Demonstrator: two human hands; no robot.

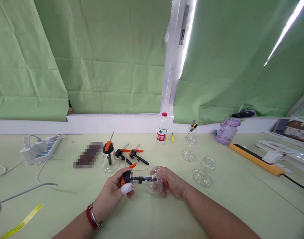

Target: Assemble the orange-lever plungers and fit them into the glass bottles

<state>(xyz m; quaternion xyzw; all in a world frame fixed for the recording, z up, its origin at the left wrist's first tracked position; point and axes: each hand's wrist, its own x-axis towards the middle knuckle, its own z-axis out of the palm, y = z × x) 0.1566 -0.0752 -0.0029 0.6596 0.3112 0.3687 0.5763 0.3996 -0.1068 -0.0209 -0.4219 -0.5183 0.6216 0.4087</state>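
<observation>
A clear glass jar (152, 186) is held on its side between my hands, just above the table. My left hand (118, 186), its thumb wrapped in white, is closed around the black-and-orange lid (127, 177) at the jar's neck. A black stem (144, 179) runs from that lid inside the jar. My right hand (171, 182) grips the rounded base. Beyond my left hand stands a similar jar (110, 166) fitted with the same kind of lid. Two loose lids with black stems, a nearer-left one (120, 153) and another (133, 154), lie beside it.
An uncovered glass jar (203, 172) lies tilted to the right. Behind it, a glass vessel (189, 155) holds small tools. A water bottle (162, 129), a yellow-handled tool (173, 137), a purple jug (226, 132) and power strips, orange (256, 158) and white (51, 149), stand farther out.
</observation>
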